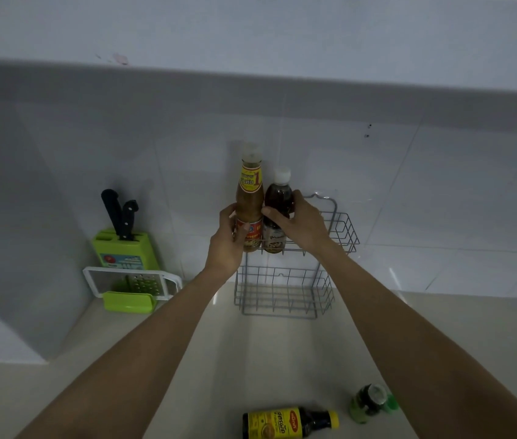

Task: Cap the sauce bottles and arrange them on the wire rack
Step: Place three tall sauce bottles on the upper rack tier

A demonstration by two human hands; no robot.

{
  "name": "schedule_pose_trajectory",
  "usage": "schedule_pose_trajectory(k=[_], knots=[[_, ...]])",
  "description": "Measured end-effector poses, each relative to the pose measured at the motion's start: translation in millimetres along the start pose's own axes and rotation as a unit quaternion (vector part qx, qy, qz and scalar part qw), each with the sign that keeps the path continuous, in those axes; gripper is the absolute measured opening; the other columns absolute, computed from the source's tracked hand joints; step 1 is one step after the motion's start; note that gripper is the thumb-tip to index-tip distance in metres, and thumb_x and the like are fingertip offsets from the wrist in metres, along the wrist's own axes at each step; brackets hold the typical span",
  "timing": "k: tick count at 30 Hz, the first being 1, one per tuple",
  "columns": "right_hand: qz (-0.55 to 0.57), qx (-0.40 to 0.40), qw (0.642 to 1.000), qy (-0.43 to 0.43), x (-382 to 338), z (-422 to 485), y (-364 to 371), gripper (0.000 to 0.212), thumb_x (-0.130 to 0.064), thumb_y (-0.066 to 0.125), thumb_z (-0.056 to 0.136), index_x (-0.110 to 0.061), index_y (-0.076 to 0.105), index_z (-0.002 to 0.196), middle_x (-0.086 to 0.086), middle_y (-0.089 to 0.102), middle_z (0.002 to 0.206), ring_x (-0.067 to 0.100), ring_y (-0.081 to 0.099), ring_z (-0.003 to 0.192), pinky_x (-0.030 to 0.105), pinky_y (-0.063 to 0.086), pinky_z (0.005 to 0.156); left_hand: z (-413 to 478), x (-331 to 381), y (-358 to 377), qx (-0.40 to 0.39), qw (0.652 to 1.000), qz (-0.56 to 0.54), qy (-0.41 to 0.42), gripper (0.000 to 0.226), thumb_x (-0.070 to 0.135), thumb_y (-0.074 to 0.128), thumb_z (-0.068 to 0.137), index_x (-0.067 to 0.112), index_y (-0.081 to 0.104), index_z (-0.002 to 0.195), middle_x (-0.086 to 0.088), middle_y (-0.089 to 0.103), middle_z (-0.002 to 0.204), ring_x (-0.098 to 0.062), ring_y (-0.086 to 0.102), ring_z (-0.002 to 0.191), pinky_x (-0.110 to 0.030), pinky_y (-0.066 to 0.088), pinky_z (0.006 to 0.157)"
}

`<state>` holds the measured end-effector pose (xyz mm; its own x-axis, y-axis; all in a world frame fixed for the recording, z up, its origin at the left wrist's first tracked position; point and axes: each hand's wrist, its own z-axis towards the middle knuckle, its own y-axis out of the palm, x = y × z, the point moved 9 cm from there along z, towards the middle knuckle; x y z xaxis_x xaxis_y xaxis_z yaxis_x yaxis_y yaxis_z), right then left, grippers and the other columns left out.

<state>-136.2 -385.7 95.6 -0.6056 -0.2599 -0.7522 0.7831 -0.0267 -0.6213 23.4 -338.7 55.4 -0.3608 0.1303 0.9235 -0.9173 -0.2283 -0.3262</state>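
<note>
Two capped bottles stand in wire rack [342,229] top tier: left hand [228,242] clamps tall bottle [250,198], right hand [301,223] clamps dark bottle [277,201]. Likely rigid, slick, weighty; hold mid-body.

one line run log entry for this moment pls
left hand: on tall bottle | right hand: on dark bottle | both capped, top rack shelf | two bottles on counter
</note>
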Motion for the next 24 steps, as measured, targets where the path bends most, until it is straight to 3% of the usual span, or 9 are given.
schedule_pose_trajectory(k=[4, 7, 8, 10, 12, 14, 18, 21, 24], knots=[[0.059, 0.014, 0.998, 0.008, 2.6, -20.1, -1.9, 0.068, -0.058, 0.049, 0.09, -0.011, 0.036, 0.138, 0.009, 0.049, 0.139, 0.023, 0.048, 0.127, 0.03, 0.04, 0.095, -15.3, 3.7, 7.5, -0.03, 0.999, -0.002, -0.017, 0.069, 0.017, 0.048, 0.1, 0.017, 0.005, 0.154, 0.007, 0.037, 0.146, -0.008, 0.041, 0.125, -0.007, 0.036, 0.092], [0.033, 0.108, 0.992, -0.054, 19.7, -68.3, -9.5, 0.049, -0.039, 0.052, 0.096, -0.014, 0.038, 0.136, 0.006, 0.05, 0.136, 0.02, 0.051, 0.12, 0.035, 0.045, 0.099, -39.2, -16.8, 9.6, 0.024, 0.997, 0.004, -0.076, 0.077, 0.009, 0.053, 0.096, 0.01, 0.001, 0.153, -0.002, 0.013, 0.162, -0.016, 0.021, 0.146, -0.02, 0.018, 0.114], [0.023, 0.088, 0.994, -0.056, 37.5, -86.5, -0.5, 0.039, -0.028, 0.053, 0.096, -0.014, 0.042, 0.131, 0.005, 0.053, 0.13, 0.019, 0.055, 0.112, 0.037, 0.049, 0.096, -50.3, -29.4, 13.1, 0.035, 0.994, 0.014, -0.1, 0.075, 0.007, 0.053, 0.095, 0.008, 0.006, 0.153, -0.008, 0.015, 0.162, -0.021, 0.02, 0.148, -0.026, 0.017, 0.119], [-0.013, -0.064, 0.998, -0.022, 82.8, -125.9, 37.4, 0.034, -0.017, 0.055, 0.092, -0.016, 0.048, 0.125, 0.004, 0.055, 0.126, 0.019, 0.058, 0.107, 0.042, 0.05, 0.094, -76.9, -54.9, 27.6, 0.007, 0.989, 0.049, -0.138, 0.066, 0.006, 0.053, 0.094, 0.007, 0.02, 0.151, -0.012, 0.026, 0.158, -0.026, 0.028, 0.144, -0.033, 0.022, 0.119], [-0.099, -0.272, 0.957, 0.024, 135.4, -176.8, 81.5, 0.044, -0.021, 0.057, 0.087, -0.015, 0.048, 0.13, 0.008, 0.051, 0.131, 0.025, 0.05, 0.119, 0.041, 0.042, 0.101, -109.2, -80.4, 50.4, -0.081, 0.979, 0.076, -0.17, 0.059, 0.007, 0.054, 0.093, 0.009, 0.031, 0.148, -0.011, 0.034, 0.154, -0.025, 0.035, 0.14, -0.028, 0.028, 0.114], [-0.179, -0.398, 0.898, 0.06, 178.1, -223.7, 105.4, 0.055, -0.027, 0.065, 0.085, -0.014, 0.044, 0.135, 0.012, 0.046, 0.134, 0.029, 0.045, 0.122, 0.038, 0.04, 0.1, -142.7, -106.5, 72.0, -0.187, 0.955, 0.106, -0.203, 0.056, 0.011, 0.055, 0.093, 0.012, 0.037, 0.146, -0.008, 0.037, 0.152, -0.023, 0.039, 0.136, -0.02, 0.033, 0.1], [-0.329, -0.426, 0.842, 0.048, 215.8, -269.9, 121.0, 0.055, -0.03, 0.074, 0.078, -0.011, 0.049, 0.123, 0.014, 0.053, 0.127, 0.034, 0.052, 0.115, 0.04, 0.044, 0.092, -189.9, -150.2, 88.7, -0.304, 0.904, 0.152, -0.259, 0.048, 0.018, 0.057, 0.092, 0.016, 0.047, 0.139, -0.007, 0.042, 0.148, -0.022, 0.044, 0.13, -0.02, 0.037, 0.092], [-0.358, -0.401, 0.841, 0.06, 222.3, -274.1, 119.4, 0.045, -0.027, 0.07, 0.081, -0.01, 0.052, 0.119, 0.013, 0.057, 0.126, 0.034, 0.053, 0.117, 0.04, 0.044, 0.093, -204.5, -161.4, 87.9, -0.32, 0.892, 0.16, -0.277, 0.046, 0.018, 0.057, 0.092, 0.015, 0.049, 0.138, -0.007, 0.043, 0.146, -0.021, 0.044, 0.13, -0.021, 0.037, 0.091], [-0.293, -0.415, 0.856, 0.093, 222.7, -266.5, 116.4, 0.038, -0.029, 0.077, 0.075, -0.014, 0.061, 0.106, 0.011, 0.063, 0.115, 0.031, 0.059, 0.11, 0.037, 0.046, 0.086, -208.1, -166.2, 84.1, -0.308, 0.895, 0.154, -0.285, 0.046, 0.017, 0.057, 0.092, 0.015, 0.049, 0.137, -0.007, 0.045, 0.146, -0.021, 0.044, 0.131, -0.021, 0.036, 0.091]])
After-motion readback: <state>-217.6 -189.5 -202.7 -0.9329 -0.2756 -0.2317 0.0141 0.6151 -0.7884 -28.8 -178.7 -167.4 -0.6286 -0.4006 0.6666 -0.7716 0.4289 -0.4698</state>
